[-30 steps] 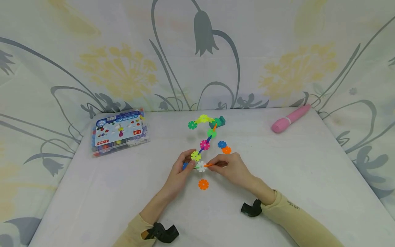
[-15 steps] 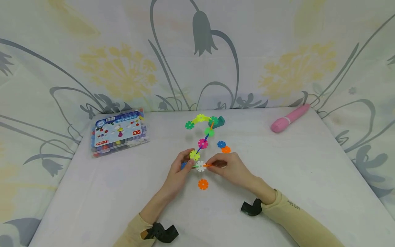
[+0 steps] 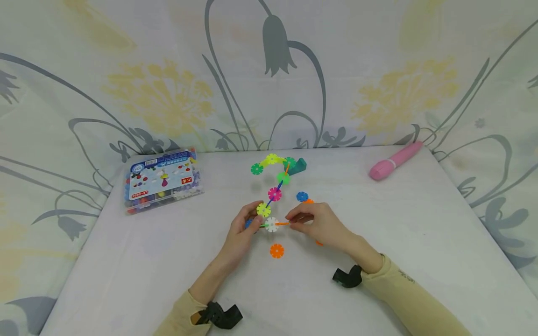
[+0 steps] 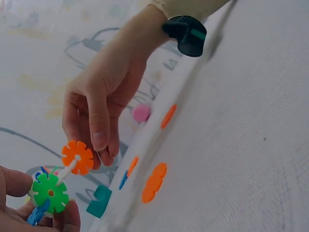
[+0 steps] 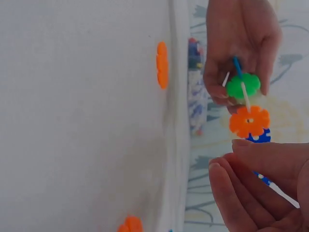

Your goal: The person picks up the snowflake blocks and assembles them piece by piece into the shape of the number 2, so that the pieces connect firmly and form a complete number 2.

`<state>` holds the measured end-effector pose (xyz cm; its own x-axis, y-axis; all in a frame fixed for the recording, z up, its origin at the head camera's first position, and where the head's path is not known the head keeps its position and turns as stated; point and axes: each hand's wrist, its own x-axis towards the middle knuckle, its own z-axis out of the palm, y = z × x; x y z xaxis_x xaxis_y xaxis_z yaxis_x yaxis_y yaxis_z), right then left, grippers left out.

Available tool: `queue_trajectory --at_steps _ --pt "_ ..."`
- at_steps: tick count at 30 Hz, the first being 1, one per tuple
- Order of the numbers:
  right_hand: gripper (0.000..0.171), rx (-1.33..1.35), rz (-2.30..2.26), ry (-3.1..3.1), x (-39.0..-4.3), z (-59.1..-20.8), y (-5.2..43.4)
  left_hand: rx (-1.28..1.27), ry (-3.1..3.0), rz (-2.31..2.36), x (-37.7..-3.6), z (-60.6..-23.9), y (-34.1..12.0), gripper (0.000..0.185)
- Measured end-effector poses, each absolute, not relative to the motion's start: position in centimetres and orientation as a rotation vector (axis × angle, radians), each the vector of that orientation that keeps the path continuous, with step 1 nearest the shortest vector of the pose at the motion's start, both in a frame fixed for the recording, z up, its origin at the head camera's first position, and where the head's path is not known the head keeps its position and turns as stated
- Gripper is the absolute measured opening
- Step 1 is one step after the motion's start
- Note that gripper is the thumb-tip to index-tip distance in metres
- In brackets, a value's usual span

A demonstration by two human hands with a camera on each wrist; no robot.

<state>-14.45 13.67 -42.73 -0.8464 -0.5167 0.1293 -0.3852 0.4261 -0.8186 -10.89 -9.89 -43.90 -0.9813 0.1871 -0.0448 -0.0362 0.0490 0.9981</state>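
Note:
A chain of coloured snowflake discs [image 3: 274,193] lies on the white table [image 3: 126,270], curling at its far end. My left hand [image 3: 255,220] grips its near end, with fingers round a green disc [image 4: 50,192] and a white disc [image 3: 272,224] beside them. An orange disc [image 4: 77,157] is slotted onto that end. My right hand [image 3: 295,218] hovers with loosely bent fingers, its fingertips [image 4: 99,140] right beside the orange disc [image 5: 249,121] and nothing pinched. A loose orange disc [image 3: 276,250] lies just in front of both hands.
A loose blue disc [image 3: 301,196] and more orange discs [image 4: 154,182] lie by my right hand. A teal block [image 3: 300,164] sits at the chain's far end. A clear parts box [image 3: 161,179] stands far left, a pink pen-shaped thing [image 3: 395,161] far right.
My right hand has eased off the orange disc and shifted slightly up and right, uncovering an orange piece below it. The chain's far end has swung a little left.

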Motion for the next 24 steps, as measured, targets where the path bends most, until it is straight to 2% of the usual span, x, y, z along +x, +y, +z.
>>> queue_trajectory --at_steps 7,14,20,24 --pt "0.02 -0.577 -1.388 2.661 -15.9 -41.5 15.8 0.143 2.144 2.05 -11.1 -44.0 -9.9 0.041" --pt "0.025 -0.311 -1.268 2.682 -17.6 -41.9 18.0 0.138 2.148 2.056 -11.0 -44.1 -9.9 0.041" --pt "0.024 -0.407 -1.108 2.616 -18.3 -42.3 19.0 0.13 2.141 2.068 -11.0 -44.1 -9.9 0.041" --pt "0.024 -0.566 -1.092 2.519 -17.4 -42.6 17.6 0.124 2.13 2.081 -11.0 -44.0 -9.9 0.041"
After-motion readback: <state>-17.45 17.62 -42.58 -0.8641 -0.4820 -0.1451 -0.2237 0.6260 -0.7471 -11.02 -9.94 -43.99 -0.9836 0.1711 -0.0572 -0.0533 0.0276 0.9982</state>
